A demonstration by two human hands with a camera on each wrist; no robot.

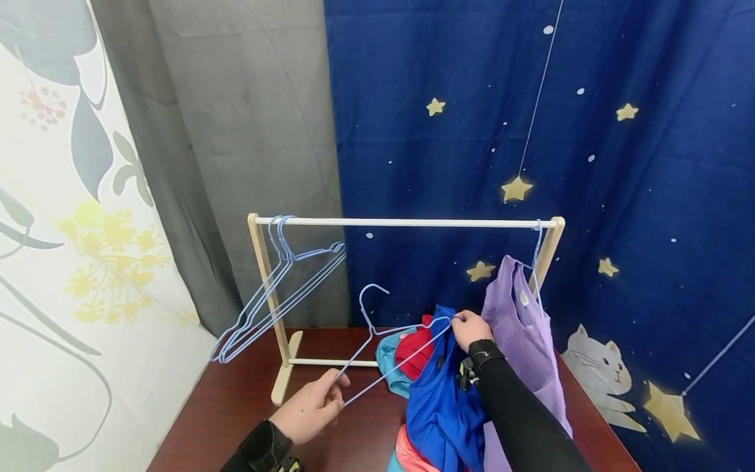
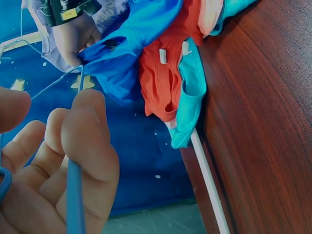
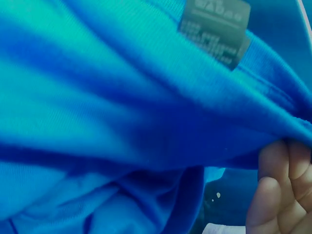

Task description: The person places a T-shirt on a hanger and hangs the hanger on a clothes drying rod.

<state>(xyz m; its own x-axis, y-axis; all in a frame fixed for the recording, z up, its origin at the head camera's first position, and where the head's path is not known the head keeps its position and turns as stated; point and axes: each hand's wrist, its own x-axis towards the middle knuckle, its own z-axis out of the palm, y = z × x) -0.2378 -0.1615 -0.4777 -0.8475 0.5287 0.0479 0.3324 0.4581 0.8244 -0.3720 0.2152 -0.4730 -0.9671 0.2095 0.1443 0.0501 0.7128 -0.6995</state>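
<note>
On the dark brown wooden table point(image 1: 236, 400) stands a small wooden clothes rack with a white top bar point(image 1: 407, 223). One garment is already hung: a lilac shirt on a light blue wire hanger point(image 1: 522, 321) hangs from the bar at its 3 o'clock end. At the 9 o'clock end, a bunch of empty light blue wire hangers point(image 1: 277, 295) waits on the bar.

The work in hand is the second garment, I judge. The left hand point(image 1: 309, 410) pinches the lower corner of one free light blue wire hanger point(image 1: 389, 347) between the thumb and curled fingers point(image 2: 80, 146); its hook points up, toward 12 o'clock. The right hand point(image 1: 470, 329) grips the neck of a royal blue T-shirt point(image 1: 442, 406) together with the other end of this hanger, the fingers point(image 3: 278, 195) curled around the cloth. The shirt is not yet on the hanger; it hangs down from the hand over the pile.

Still left in the pile on the table, at 6 o'clock from the rack: a red garment point(image 1: 413, 351), a turquoise garment point(image 1: 389, 367) and a pink one point(image 1: 413, 455).
</note>
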